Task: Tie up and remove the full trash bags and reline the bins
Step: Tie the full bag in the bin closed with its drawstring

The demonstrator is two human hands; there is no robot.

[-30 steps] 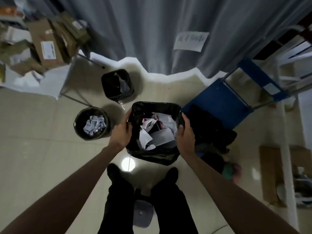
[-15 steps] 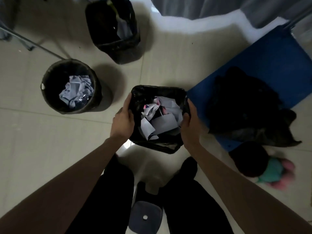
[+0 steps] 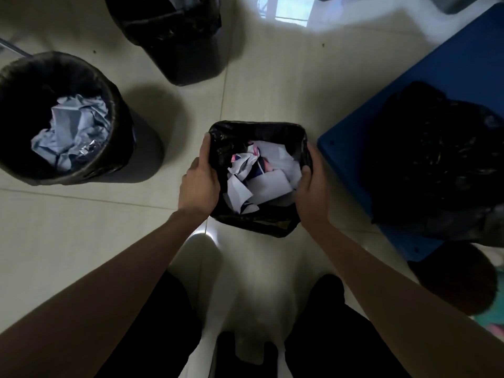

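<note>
Closer now: paper-filled bin (image 3: 257, 126), hand-gripped.

Dim, soft-focus view — floor (image 3: 81, 227) glare, wide-angle bending at edges.

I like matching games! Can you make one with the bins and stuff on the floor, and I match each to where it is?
Things:
1. Round bin
2. Square bin
3. Black bag
4. Board

Places:
A. under the black bag
B. between the two hands
C. far left on the floor
D. on the blue board

Pairs: 1-C, 2-B, 3-D, 4-A
</note>
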